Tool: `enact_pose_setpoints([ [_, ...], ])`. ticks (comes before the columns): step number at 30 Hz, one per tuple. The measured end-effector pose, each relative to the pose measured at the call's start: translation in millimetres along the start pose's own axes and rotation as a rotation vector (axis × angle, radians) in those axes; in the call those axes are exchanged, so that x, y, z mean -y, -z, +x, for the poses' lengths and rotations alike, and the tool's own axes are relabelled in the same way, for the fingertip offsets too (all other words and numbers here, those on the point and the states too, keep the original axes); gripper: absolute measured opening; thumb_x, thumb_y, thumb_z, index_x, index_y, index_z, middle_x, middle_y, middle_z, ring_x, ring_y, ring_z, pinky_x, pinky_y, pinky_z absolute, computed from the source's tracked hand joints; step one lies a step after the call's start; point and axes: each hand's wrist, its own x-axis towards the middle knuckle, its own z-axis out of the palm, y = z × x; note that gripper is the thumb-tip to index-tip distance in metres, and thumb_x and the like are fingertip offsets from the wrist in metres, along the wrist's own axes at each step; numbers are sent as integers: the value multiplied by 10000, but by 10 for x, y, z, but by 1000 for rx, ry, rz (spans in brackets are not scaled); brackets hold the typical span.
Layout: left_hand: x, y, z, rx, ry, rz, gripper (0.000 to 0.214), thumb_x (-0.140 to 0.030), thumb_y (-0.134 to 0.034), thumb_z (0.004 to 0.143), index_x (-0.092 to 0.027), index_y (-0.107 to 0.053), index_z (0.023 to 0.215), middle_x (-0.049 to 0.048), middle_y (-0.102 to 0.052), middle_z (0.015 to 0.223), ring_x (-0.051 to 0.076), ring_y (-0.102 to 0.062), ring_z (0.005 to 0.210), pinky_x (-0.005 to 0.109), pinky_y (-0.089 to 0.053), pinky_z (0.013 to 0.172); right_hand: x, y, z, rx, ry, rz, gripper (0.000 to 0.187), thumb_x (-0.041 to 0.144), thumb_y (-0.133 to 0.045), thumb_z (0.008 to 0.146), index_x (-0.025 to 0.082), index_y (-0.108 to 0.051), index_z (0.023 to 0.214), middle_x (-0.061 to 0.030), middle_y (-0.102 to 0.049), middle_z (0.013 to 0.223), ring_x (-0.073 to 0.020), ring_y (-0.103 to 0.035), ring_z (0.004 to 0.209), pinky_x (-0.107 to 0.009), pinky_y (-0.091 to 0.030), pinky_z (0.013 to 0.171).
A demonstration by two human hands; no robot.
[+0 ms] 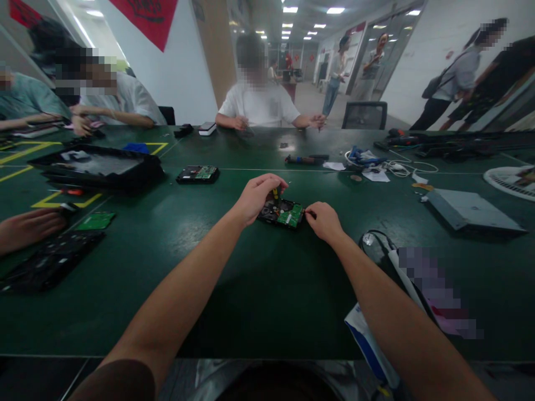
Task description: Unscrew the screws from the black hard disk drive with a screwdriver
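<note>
A hard drive [282, 214] with a green circuit board facing up lies on the dark green table [234, 278] in front of me. My left hand [256, 196] is closed over its left end, gripping a small yellow-handled screwdriver [275, 193] that stands on the drive. My right hand [323, 220] is curled at the drive's right edge, fingertips pinched against it.
A second hard drive [198, 174] lies farther back left, beside a black tray [98, 167]. Another person's hand [27, 228] rests at the left near a green board [97, 221] and a black laptop part [48, 260]. Cables [388, 165], a grey box [468, 209] and a lanyard [384, 250] lie right. People sit opposite.
</note>
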Motion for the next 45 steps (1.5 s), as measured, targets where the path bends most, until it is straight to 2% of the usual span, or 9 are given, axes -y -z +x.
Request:
enact_pose_setpoints([
  [7, -5, 6, 0, 16, 8, -33, 145, -289, -640, 848, -188, -744, 835, 51, -698, 856, 188, -636, 856, 336, -493, 817, 65, 77, -22, 32, -30, -142, 210, 264, -531, 978, 205, -730, 944, -117, -706, 1018, -274, -604, 937, -418, -463, 850],
  [11, -19, -4, -15, 18, 45, -75, 134, -293, -641, 847, -187, -721, 861, 54, -708, 850, 192, -655, 847, 347, -505, 818, 61, 108, -43, 42, -62, -152, 211, 257, -520, 977, 211, -724, 951, -124, -697, 1010, -278, -601, 934, -413, -458, 829],
  [20, 12, 0, 2, -3, 26, -97, 159, -310, -623, 874, -171, -695, 845, 67, -734, 900, 178, -668, 843, 340, -518, 840, 49, 162, -56, 88, -69, -215, 219, 254, -512, 1000, 189, -720, 983, -134, -690, 1023, -274, -611, 937, -391, -448, 809],
  [29, 27, 3, 1, 37, -2, -133, 157, -282, -619, 896, -166, -705, 834, 55, -728, 874, 170, -661, 830, 324, -506, 819, -18, 96, -25, 80, -141, -162, 199, 231, -509, 1016, 197, -705, 1020, -119, -677, 1055, -251, -611, 972, -351, -437, 811],
  [37, 37, 10, 6, 21, 11, -118, 153, -287, -614, 893, -170, -690, 831, 61, -722, 878, 175, -657, 830, 334, -512, 826, -36, 77, -33, 53, -154, -108, 170, 244, -516, 1010, 198, -679, 1006, -108, -670, 1047, -250, -601, 971, -348, -434, 819],
  [40, 41, 15, 8, 27, 5, -137, 148, -283, -617, 893, -168, -688, 831, 59, -719, 876, 171, -658, 827, 334, -514, 831, -24, 124, -40, 15, -203, -69, 164, 243, -511, 1005, 190, -667, 1003, -110, -679, 1043, -238, -612, 954, -334, -433, 807],
  [45, 29, 16, 6, 27, 22, -105, 161, -291, -604, 901, -174, -693, 837, 65, -727, 898, 172, -663, 848, 334, -517, 835, -60, 224, -34, -2, -370, -90, 141, 239, -529, 981, 180, -655, 960, -100, -717, 960, -239, -650, 870, -340, -421, 746],
])
